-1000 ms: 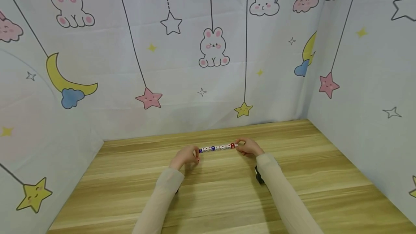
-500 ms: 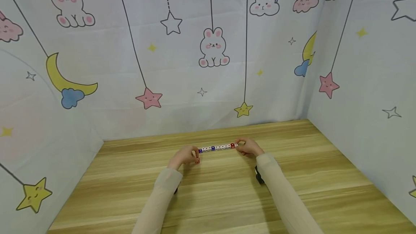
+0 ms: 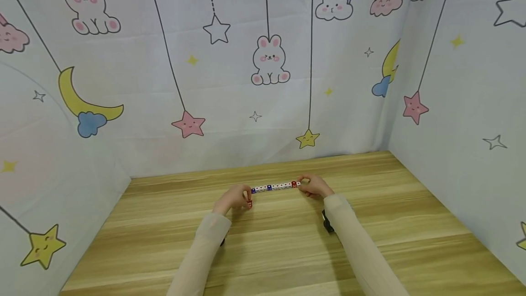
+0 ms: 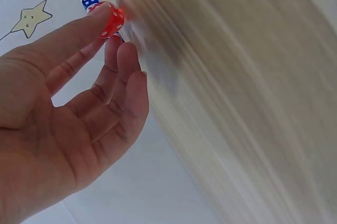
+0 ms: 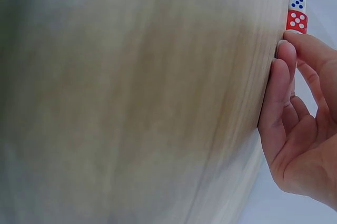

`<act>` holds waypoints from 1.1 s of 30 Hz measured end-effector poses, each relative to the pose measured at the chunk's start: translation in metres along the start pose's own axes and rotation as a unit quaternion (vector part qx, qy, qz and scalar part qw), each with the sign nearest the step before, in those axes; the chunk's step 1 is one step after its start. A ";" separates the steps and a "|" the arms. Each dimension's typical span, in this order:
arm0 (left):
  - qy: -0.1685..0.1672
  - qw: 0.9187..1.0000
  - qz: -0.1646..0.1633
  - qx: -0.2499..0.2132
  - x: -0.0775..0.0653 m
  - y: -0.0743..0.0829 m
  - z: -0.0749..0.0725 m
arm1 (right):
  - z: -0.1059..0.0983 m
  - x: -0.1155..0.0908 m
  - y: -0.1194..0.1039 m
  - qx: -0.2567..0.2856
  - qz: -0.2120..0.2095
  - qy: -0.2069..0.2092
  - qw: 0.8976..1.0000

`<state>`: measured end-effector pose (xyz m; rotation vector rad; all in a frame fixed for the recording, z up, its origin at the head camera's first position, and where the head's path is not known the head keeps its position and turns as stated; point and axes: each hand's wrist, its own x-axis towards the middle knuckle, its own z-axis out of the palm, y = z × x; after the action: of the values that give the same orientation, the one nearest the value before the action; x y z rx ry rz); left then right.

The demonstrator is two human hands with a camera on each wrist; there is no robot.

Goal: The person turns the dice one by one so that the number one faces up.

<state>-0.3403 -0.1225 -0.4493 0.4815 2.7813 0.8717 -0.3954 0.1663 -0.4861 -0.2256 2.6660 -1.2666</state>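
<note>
A row of small dice (image 3: 277,187), mostly white with some blue and one red, lies on the table between the hands. My left hand (image 3: 234,197) is at the row's left end. Between thumb and fingers it pinches a loose red die (image 4: 112,20) with white spots, held nearer to me than the row. Beside it, a blue die (image 4: 90,0) ends the row. At the right end, my right hand (image 3: 315,186) holds the last white die (image 3: 298,184) by thumb and forefinger. Fingertips hide most of that die in the right wrist view, next to the red die (image 5: 297,21).
The wood-grain table (image 3: 283,255) meets a white printed cloth wall (image 3: 230,145) just behind the row. Another cloth wall (image 3: 464,159) rises on the right, and one on the left. A dark wrist device (image 3: 327,222) sits under the right sleeve.
My left hand has drawn slightly nearer to me, and the red die has turned a little in its fingers. The right hand and the row have stayed in place.
</note>
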 end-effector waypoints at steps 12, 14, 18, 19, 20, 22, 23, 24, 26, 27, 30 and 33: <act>-0.010 1.000 0.000 0.006 -0.002 0.000 0.000 | -0.001 0.000 -0.001 0.003 0.002 0.000 1.000; -0.006 1.000 0.001 0.012 -0.004 0.000 0.001 | -0.001 -0.001 -0.001 0.001 0.001 -0.001 1.000; -0.001 1.000 0.003 0.021 -0.005 0.000 0.001 | 0.000 -0.002 -0.003 -0.001 0.000 0.000 1.000; 0.003 1.000 0.004 0.025 -0.006 0.001 0.001 | 0.000 -0.002 -0.003 -0.001 -0.001 0.001 1.000; 0.006 1.000 0.002 0.027 -0.005 0.001 0.000 | 0.000 -0.003 -0.003 -0.002 -0.002 0.001 1.000; 0.013 0.999 -0.001 0.033 -0.005 0.001 -0.001 | 0.000 -0.003 -0.004 -0.003 -0.004 0.001 1.000; 0.019 0.999 0.001 0.038 -0.004 0.001 -0.001 | -0.001 -0.003 -0.004 -0.003 -0.004 0.001 1.000; 0.023 0.999 0.002 0.041 -0.004 0.002 -0.002 | -0.001 -0.003 -0.004 -0.001 -0.004 0.001 1.000; 0.028 0.999 0.006 0.046 -0.003 0.002 -0.002 | -0.001 -0.003 -0.004 0.000 -0.004 0.003 1.000; 0.028 0.998 0.010 0.047 -0.003 0.003 -0.002 | -0.001 -0.004 -0.004 -0.001 -0.004 0.003 1.000; 0.025 0.998 0.018 0.051 -0.002 0.002 -0.001 | -0.002 -0.004 -0.005 -0.004 -0.001 0.003 1.000; 0.019 0.999 0.021 0.043 -0.003 0.002 -0.001 | -0.001 -0.004 -0.005 -0.007 0.005 0.000 1.000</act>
<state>-0.3370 -0.1225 -0.4475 0.5458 2.8630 0.7801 -0.3913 0.1648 -0.4812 -0.2135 2.6743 -1.2449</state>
